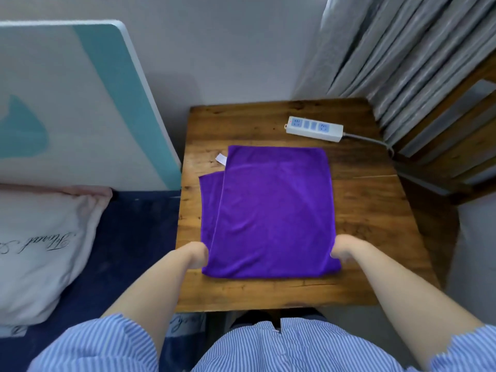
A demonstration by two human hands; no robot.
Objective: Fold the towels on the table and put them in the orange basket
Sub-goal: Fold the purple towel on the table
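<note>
- 1 purple towel [271,210] lies flat on the wooden tabletop [362,210], folded over so that an under layer sticks out along its left side; a small white tag [221,158] shows at its far left corner
- 2 bare hands hold the towel's near end; the left hand [198,255] is at the near left edge, its fingers tucked under the cloth and hidden, so it seems to grip the edge; how tightly it grips I cannot tell
- the right hand [342,249] is at the near right corner, fingers curled down onto the cloth and pinching it; the picture is blurred there
- a white power strip [314,128] with blue sockets lies at the far side of the tabletop, apart from the towel; its grey cord [375,142] runs off to the right
- left of the tabletop, a bed with a dark blue sheet [128,237] and a white pillow [40,251] with script lettering; a white and teal headboard [80,103] stands behind it
- grey curtains [402,49] hang at the far right; both sleeves are blue and white striped
</note>
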